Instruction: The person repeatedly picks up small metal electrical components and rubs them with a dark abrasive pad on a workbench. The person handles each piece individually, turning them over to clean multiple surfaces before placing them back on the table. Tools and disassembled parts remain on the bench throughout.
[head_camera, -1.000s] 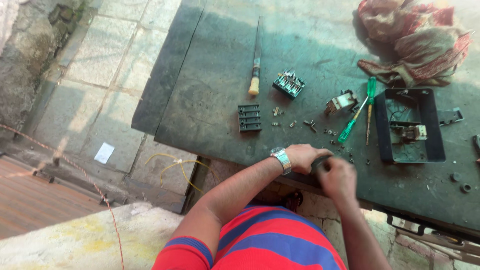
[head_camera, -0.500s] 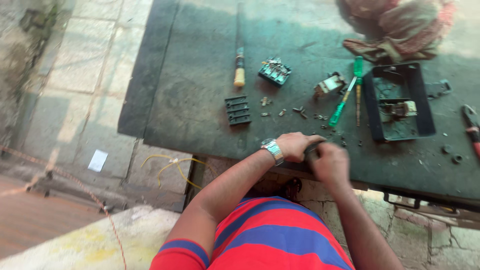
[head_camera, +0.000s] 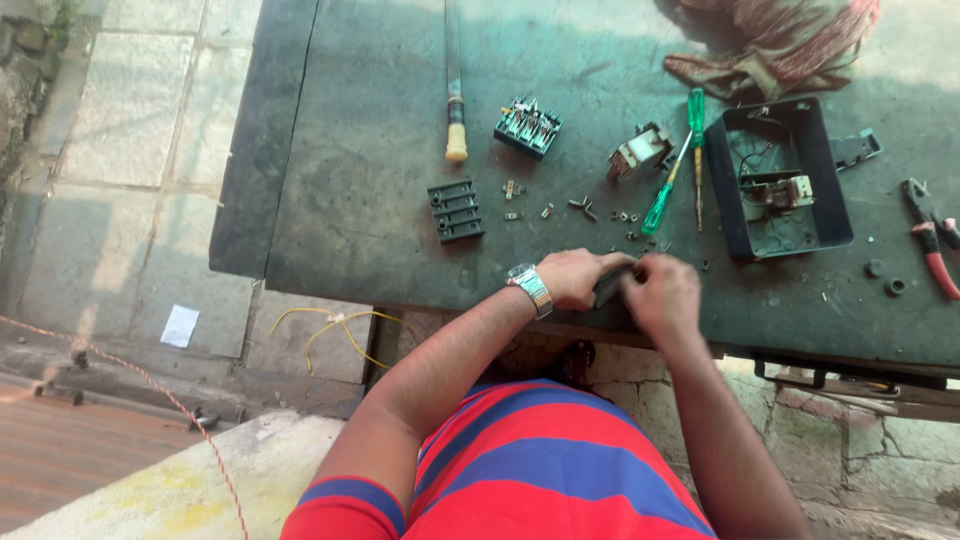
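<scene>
Both hands are working at the near edge of the dark workbench. The left hand, wearing a metal wristwatch, and the right hand are closing together around a small dark part, mostly hidden between the fingers; its shape cannot be told. Loose screws are lying just beyond, near a green-handled screwdriver and a black housing.

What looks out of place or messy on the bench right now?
Small screws and bits lie scattered loose beside the green screwdriver, easy to lose. The black box lies open with wires showing. A cloth is bunched at the far edge. Both hands grip a small dark part.
</scene>
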